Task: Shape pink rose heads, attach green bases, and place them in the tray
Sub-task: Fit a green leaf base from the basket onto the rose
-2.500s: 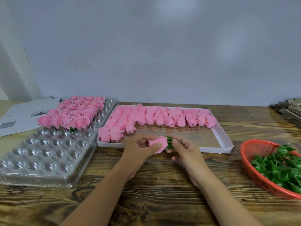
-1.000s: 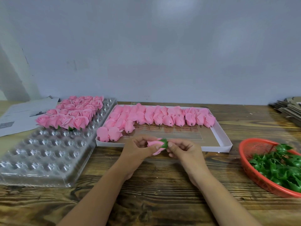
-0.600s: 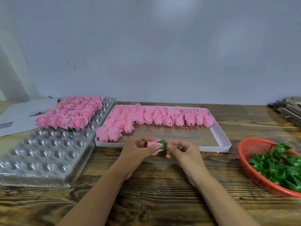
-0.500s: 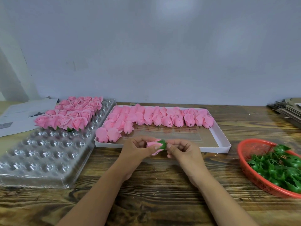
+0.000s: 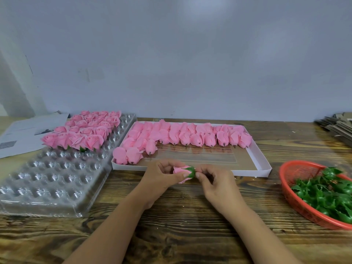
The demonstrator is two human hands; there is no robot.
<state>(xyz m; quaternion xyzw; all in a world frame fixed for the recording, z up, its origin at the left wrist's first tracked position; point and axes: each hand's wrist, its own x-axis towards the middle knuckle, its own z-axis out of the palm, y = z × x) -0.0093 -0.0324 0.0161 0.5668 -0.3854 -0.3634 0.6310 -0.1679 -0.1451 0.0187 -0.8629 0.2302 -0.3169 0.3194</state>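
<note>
Presently, left hand (image 5: 162, 176): fingers curled round pink rose head (image 5: 181, 170).
Right hand (image 5: 215, 180): pinched green base (image 5: 191, 172) (seated on).
Risk: overpressing could crush petals, skew base.

Glossy clear plastic tray (image 5: 57, 180), rough-grained wooden table (image 5: 190, 225)

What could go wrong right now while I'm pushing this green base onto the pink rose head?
1. The left hand wraps the rose head tightly; squeezing harder may crush its petals.
2. The green base is pinched only by the right hand fingertips, so it could seat crooked or slip off.
3. The finished roses crowd the far end of the clear tray; reaching over may knock them.
</note>
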